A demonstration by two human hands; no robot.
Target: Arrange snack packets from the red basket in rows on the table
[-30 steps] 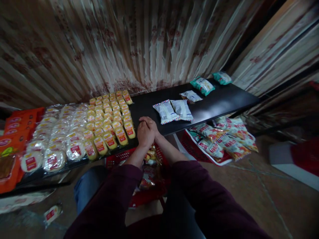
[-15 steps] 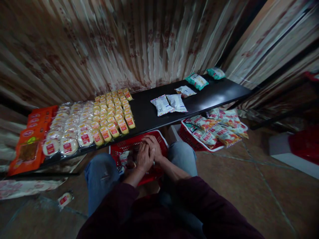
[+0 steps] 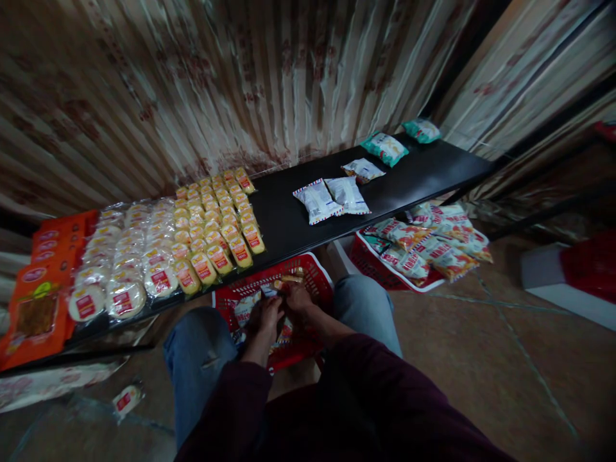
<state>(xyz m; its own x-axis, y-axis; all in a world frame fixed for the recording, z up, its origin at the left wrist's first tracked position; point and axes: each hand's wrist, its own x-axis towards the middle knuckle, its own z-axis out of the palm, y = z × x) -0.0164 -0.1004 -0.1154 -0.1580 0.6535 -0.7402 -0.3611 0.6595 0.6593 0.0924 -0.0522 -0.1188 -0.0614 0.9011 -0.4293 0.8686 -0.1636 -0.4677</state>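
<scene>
Between my knees stands a red basket [image 3: 321,273] with packets inside, partly tucked under the shelf edge. Both hands reach down into it. My left hand [image 3: 266,319] is at the middle of the basket, its fingers curled among dim packets. Just right of it, my right hand [image 3: 297,299] bends its fingers down beside a small golden-brown wrapped piece [image 3: 291,280]. What either hand grips is too dark to make out. A white printed packet [image 3: 246,307] lies left of my left hand.
A black shelf [image 3: 279,228] carries rows of yellow wrapped cakes [image 3: 205,267], round white wrapped cakes [image 3: 126,295], orange packs [image 3: 36,314], white bags [image 3: 317,201] and green bags [image 3: 385,149]. Another basket [image 3: 356,256] of snack bags stands right. One wrapped cake [image 3: 128,400] lies on the floor.
My hands, which were together one over the other above the basket, have come apart and gone lower among the packets. The view has shifted slightly.
</scene>
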